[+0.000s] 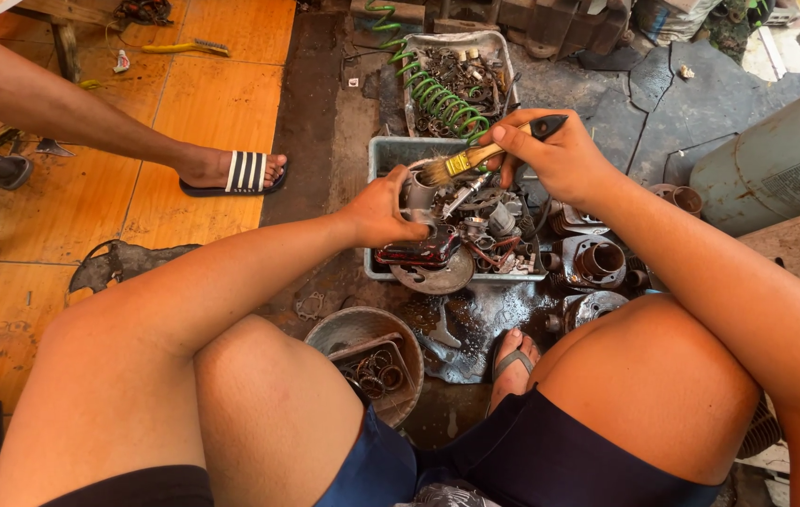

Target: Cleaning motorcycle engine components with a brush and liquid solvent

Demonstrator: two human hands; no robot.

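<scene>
My right hand [560, 155] grips a paintbrush [475, 158] with a black handle, brass ferrule and pale bristles, the bristles pointing left over a grey metal engine part [419, 192]. My left hand [383, 211] holds that part over a grey plastic tray [383, 150] filled with several oily engine parts. A dark red cover [419, 252] and a round metal disc [442, 277] lie at the tray's near edge, just below my left hand.
A second tray [489, 42] with small parts and a green coiled hose [438, 94] sits farther back. A metal bowl [353, 329] with rings lies between my knees. Engine cylinders [597, 261] rest right of the tray. Another person's sandalled foot [236, 172] stands on orange tiles at left.
</scene>
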